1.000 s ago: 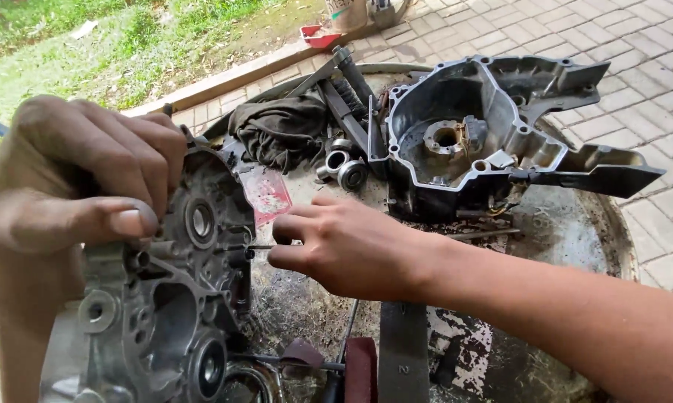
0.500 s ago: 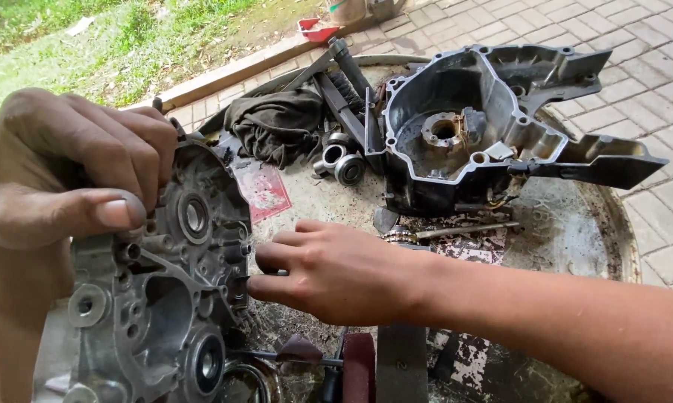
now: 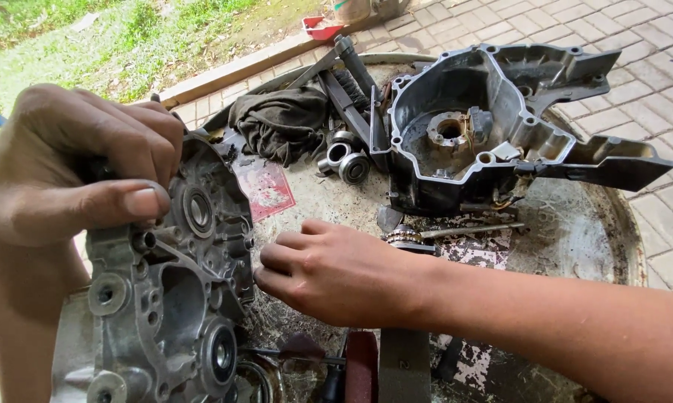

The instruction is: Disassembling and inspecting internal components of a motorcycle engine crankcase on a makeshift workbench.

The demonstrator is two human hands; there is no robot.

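Outdoor paving, round rusted metal tray [image 3: 620,224]. Left hand [image 3: 75,179]: fingers clamped on upper edge of grey crankcase half [image 3: 165,298], held upright at tray's left. Right hand [image 3: 336,272]: fingers curled together against its rim; contents hidden. Second crankcase half [image 3: 493,127] lies separated; bearings [image 3: 348,160], rag [image 3: 280,119] loose. Engine split; parts unassembled.

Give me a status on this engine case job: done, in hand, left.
Done: the case is split; the dark half lies open on the round tray, with bearings and a gear shaft out beside it.
In hand: the left hand steadies the grey case half upright; the right hand works at its edge, grip hidden.
Left: both halves apart, loose parts unfitted.
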